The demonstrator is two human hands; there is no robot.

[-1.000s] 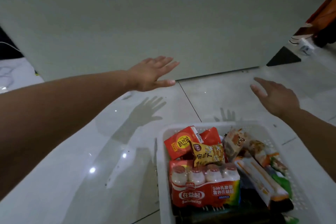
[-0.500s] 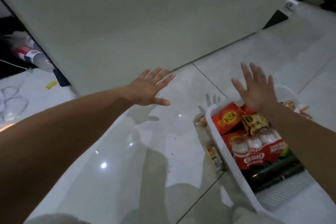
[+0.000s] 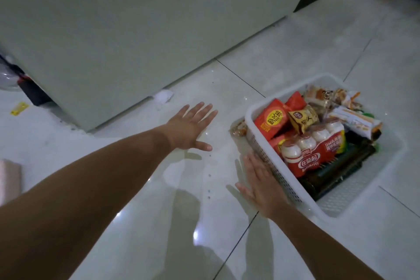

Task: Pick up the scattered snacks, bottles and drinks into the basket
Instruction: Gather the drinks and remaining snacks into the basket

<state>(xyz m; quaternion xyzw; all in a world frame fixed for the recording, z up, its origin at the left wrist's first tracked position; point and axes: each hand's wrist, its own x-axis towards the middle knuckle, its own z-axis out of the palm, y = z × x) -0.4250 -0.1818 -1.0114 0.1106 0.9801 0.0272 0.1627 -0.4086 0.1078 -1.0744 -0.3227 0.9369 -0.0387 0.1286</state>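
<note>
head view looks down on a glossy pale grey tiled floor (image 3: pixel 141 200). the left hand (image 3: pixel 191 127) is spread flat, palm down, fingers splayed and pointing toward 1 o'clock, holding nothing; whether it touches the floor i cannot tell. the right hand (image 3: pixel 261 184) is also open and empty, fingers together and pointing toward 11 o'clock, lying along the near left wall of the white perforated plastic basket (image 3: pixel 272 173), which sits on the floor at 3 o'clock of centre. inside the basket lie a red shrink-wrapped pack of small white yoghurt bottles (image 3: pixel 313 150), a red carton with a yellow round label (image 3: pixel 271 118), a small yellow snack packet (image 3: pixel 303 118), a long white and orange wrapped bar (image 3: pixel 354 120) and a dark green flat pack (image 3: pixel 336 168) beneath the bottles. one small brownish wrapped snack (image 3: pixel 238 128) lies on the floor outside the basket, touching its far left corner, at 12 o'clock of the right hand. a large pale grey-green panel (image 3: pixel 136 18) fills the frame from 9 to 12 o'clock, with a crumpled white scrap (image 3: pixel 163 96) at its lower edge and a yellow scrap (image 3: pixel 19 108) far off at 9 o'clock
</note>
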